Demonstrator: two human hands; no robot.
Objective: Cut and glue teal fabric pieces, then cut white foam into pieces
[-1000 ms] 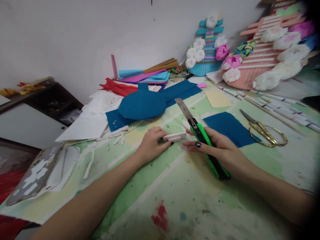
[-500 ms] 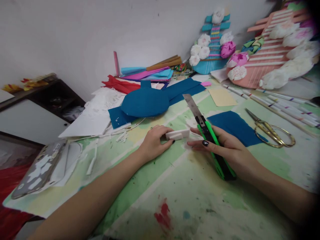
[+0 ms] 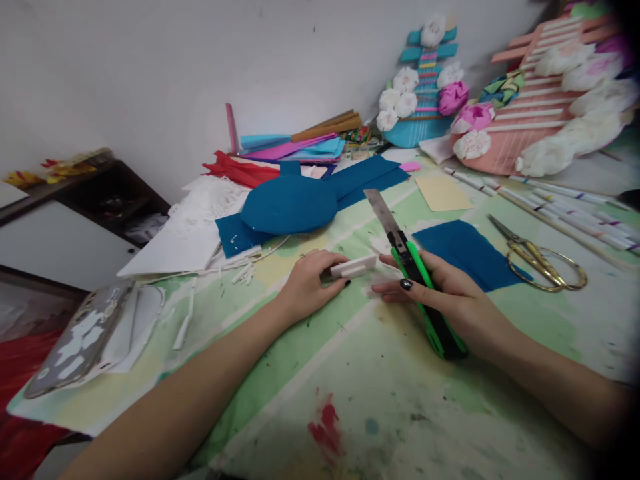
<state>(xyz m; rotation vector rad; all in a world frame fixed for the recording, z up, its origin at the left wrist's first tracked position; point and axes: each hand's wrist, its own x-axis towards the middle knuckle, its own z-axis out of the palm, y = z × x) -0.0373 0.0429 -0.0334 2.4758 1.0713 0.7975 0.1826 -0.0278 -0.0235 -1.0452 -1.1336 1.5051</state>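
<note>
My left hand [image 3: 311, 285] pinches a small white block, perhaps foam board [image 3: 356, 267], between thumb and fingers just above the table. Closed around a green and black box cutter [image 3: 419, 285] is my right hand [image 3: 453, 297]; the long blade is out and points up and away. The right fingertips reach toward the white block's right end, beside a thin white sliver [image 3: 390, 268]. Whether they touch the block I cannot tell. Behind the right hand lies a piece of blue crepe paper [image 3: 460, 250], and gold-handled scissors [image 3: 543, 260] rest at its right edge.
A blue-covered guitar-like shape [image 3: 290, 203] lies behind the hands. White scraps [image 3: 244, 273] and a phone [image 3: 80, 340] are to the left. Rolled paper sticks [image 3: 565, 207] lie right. Two flower-decorated instrument shapes, one blue [image 3: 423, 127], one pink [image 3: 530, 123], lean against the wall.
The view has shifted very slightly. Both hands keep the same hold on the white block and the box cutter, with hardly any movement.
</note>
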